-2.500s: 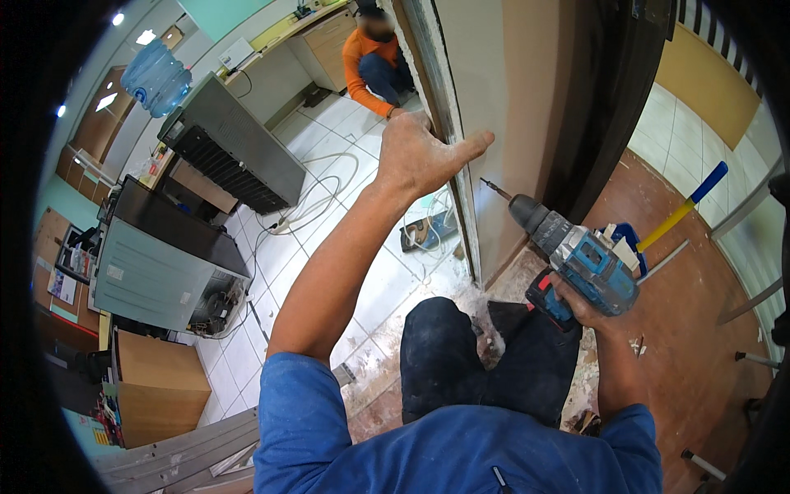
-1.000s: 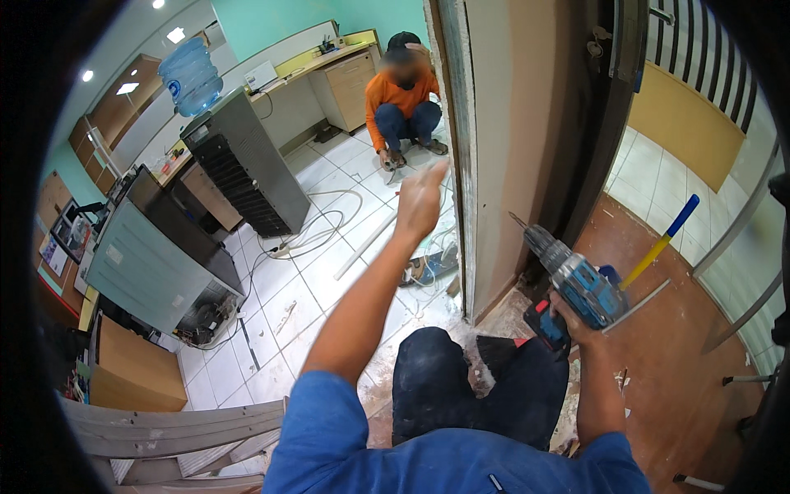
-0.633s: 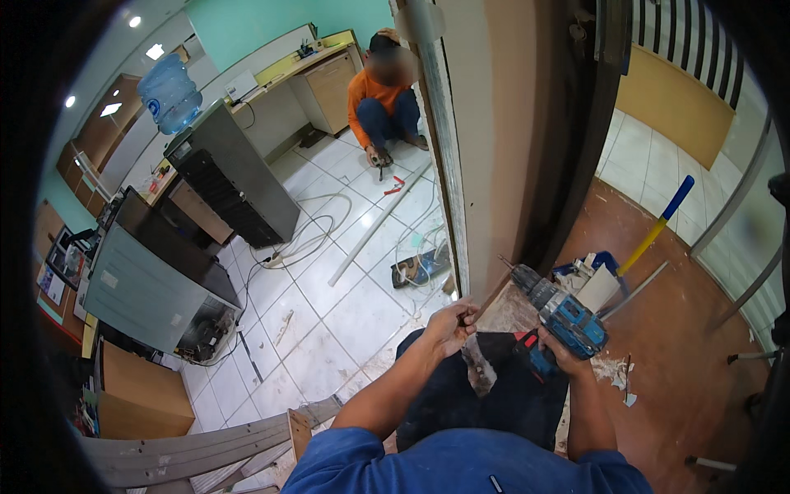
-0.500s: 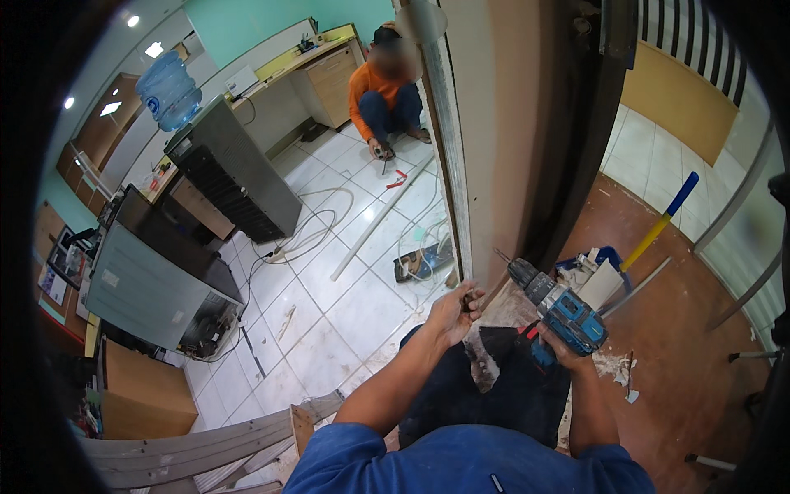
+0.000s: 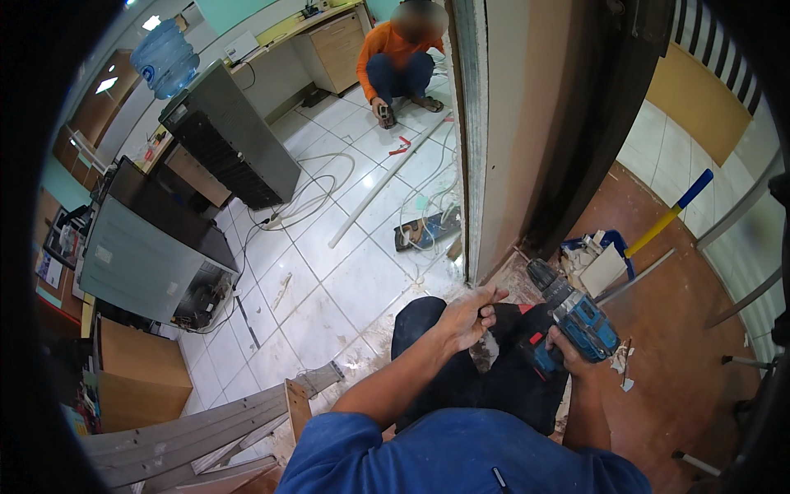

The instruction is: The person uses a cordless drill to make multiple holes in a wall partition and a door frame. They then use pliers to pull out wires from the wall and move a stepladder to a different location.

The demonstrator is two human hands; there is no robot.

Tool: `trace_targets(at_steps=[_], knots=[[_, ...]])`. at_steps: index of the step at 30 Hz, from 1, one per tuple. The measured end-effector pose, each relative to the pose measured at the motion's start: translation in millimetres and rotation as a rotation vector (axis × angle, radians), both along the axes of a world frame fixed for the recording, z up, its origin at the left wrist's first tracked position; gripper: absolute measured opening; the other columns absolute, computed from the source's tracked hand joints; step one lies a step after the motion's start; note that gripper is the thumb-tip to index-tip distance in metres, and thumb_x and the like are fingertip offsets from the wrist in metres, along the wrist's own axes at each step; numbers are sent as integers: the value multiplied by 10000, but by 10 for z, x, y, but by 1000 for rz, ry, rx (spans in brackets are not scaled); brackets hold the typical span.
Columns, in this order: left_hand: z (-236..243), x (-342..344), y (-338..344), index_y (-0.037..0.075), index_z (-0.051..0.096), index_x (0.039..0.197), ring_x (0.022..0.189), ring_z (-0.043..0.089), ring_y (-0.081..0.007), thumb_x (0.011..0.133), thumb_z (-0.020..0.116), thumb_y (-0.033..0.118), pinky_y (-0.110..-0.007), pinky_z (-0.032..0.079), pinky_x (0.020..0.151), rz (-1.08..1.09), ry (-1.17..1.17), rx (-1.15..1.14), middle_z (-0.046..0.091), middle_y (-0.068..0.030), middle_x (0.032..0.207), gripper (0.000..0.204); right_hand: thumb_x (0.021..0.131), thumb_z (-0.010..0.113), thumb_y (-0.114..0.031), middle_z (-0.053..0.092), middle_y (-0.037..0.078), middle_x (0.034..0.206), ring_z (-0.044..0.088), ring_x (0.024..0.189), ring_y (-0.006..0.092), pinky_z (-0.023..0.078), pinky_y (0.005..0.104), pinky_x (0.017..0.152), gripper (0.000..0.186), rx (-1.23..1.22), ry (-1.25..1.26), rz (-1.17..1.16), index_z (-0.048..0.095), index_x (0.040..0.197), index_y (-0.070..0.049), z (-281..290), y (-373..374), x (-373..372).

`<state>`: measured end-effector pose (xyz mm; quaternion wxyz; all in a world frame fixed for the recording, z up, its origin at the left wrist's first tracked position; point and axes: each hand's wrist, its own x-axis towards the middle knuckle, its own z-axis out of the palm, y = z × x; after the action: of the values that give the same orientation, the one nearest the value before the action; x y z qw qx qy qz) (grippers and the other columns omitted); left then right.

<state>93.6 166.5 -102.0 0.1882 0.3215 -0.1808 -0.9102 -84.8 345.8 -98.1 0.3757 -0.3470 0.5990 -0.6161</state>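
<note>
My right hand (image 5: 564,350) grips the handle of a blue cordless drill (image 5: 583,319), its thin bit angled up toward the lower part of the wall end (image 5: 502,165) at the doorway. My left hand (image 5: 473,321) is in front of my knees, left of the drill, fingers curled and pinched on something too small to make out. Behind it my dark trousers (image 5: 418,325) show, with a pale dusty patch between the knees. A blue tray of debris (image 5: 592,255) with a long yellow-handled tool (image 5: 666,210) sits beyond the drill.
A person in orange (image 5: 387,58) squats on the white tiles. A water dispenser (image 5: 230,140) and an appliance with exposed back (image 5: 148,272) stand left. Cables (image 5: 321,189), a long pipe (image 5: 370,198), a blue-grey tool (image 5: 420,230) and grey boards (image 5: 189,420) lie about. Metal legs (image 5: 724,360) are right.
My left hand has dropped from the door edge to near my knees and its fingers have curled. The drill is lower, still in my right hand. The view has shifted.
</note>
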Motion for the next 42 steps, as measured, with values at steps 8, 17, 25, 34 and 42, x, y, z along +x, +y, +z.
trace_targets(at_steps=[8, 17, 25, 34, 42], knots=[[401, -125, -170, 24, 554, 1147, 609, 411, -69, 963, 623, 121, -216, 366, 520, 1, 43, -47, 562, -25, 943, 219, 902, 689, -140, 606, 56, 778, 596, 660, 149, 470, 295, 603, 172, -77, 53, -21, 595, 988, -25, 326, 61, 25], [821, -372, -309, 18, 519, 1297, 643, 423, -63, 1013, 541, 110, -215, 375, 550, -56, 241, -180, 623, -85, 1121, 300, 866, 704, -38, 609, 60, 815, 599, 690, 147, 502, 302, 617, 235, -246, -13, -19, 586, 1068, -15, 329, 27, 22], [1313, -435, -253, 50, 544, 1263, 644, 432, -76, 1049, 488, 141, -228, 408, 582, 4, 240, 95, 602, -49, 1015, 240, 807, 798, -81, 677, 59, 979, 653, 886, 183, 531, 343, 795, 395, 7, 164, -31, 621, 1158, -49, 773, 188, -56], [2507, -349, -160, 40, 580, 1157, 642, 438, -85, 1043, 542, 237, -229, 411, 572, 147, 275, 416, 531, -19, 908, 231, 752, 864, -85, 689, 92, 1171, 651, 1086, 179, 526, 352, 933, 622, 224, 251, 42, 579, 1304, -44, 2502, 317, -93], [3701, -261, -17, -13, 575, 1145, 626, 420, -67, 1033, 561, 282, -225, 401, 553, 139, 329, 486, 513, -7, 868, 315, 721, 856, -25, 672, 89, 1160, 643, 1065, 213, 528, 378, 918, 632, 229, 73, -151, 577, 1289, -30, 3630, 449, 65]])
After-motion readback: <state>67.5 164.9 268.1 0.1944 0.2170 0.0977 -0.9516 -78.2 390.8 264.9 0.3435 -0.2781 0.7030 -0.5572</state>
